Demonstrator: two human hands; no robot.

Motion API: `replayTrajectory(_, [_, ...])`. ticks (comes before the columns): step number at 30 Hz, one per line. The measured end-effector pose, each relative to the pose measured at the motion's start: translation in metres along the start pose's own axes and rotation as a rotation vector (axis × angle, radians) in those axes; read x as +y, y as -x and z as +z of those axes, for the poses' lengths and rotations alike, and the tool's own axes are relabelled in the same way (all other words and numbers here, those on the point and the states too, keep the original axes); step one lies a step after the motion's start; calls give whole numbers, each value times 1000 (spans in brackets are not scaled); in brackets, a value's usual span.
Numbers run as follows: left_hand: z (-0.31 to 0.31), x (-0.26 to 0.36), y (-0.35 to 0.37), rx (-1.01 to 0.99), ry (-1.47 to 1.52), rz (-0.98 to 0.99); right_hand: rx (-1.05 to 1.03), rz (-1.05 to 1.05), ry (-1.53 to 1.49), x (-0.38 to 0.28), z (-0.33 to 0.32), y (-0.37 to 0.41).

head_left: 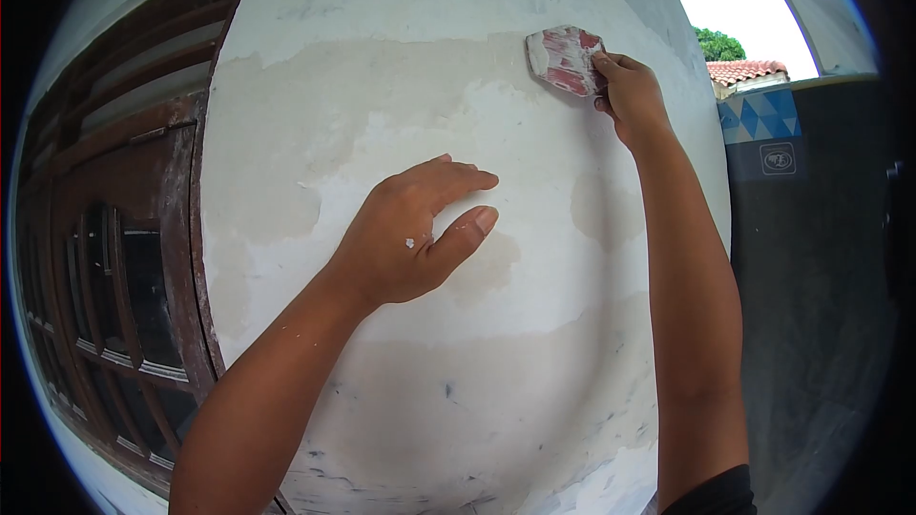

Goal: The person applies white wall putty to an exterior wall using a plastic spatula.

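My right hand (630, 95) grips a red scraper (570, 59) smeared with white paste, its blade against or very near the upper right of the wall. Patches of damp-looking beige and dry white cover the wall (401, 124). In front of the wall's middle is my left hand (420, 224), its thumb and fingers apart with nothing between them. A small white fleck of paste sticks to the back of that hand.
On the left stands a dark wooden door (124, 172) with glass panes and slats above. A dark grey panel (811, 257) with a blue patterned strip is at the right. Beyond it are a tiled roof (747, 71) and a tree (718, 45).
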State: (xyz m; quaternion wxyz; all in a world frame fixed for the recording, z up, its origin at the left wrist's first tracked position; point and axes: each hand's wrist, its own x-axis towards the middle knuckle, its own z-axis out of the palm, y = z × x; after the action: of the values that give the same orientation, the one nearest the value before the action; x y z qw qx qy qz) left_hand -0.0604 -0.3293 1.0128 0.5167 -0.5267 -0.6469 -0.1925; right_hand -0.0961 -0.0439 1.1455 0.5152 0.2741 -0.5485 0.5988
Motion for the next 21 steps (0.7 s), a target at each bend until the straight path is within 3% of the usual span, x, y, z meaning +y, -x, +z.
replayTrajectory(2, [0, 1, 0, -7, -1, -5, 52, -19, 314, -5, 2, 2])
replayTrajectory(6, [-1, -2, 0, -15, -2, 0, 48, 72, 266, 12, -19, -6])
replayTrajectory(9, [1, -1, 1, 4, -15, 3, 38, 145, -97, 15, -30, -1])
replayTrajectory(15, [0, 1, 0, 0, -5, -3, 8, 12, 40, -4, 1, 5])
replayTrajectory(18, [0, -1, 1, 5, -11, 10, 30, 26, 230, 8, -5, -1])
replayTrajectory(21, [1, -1, 1, 10, -11, 7, 69, 78, 165, 13, -22, 3])
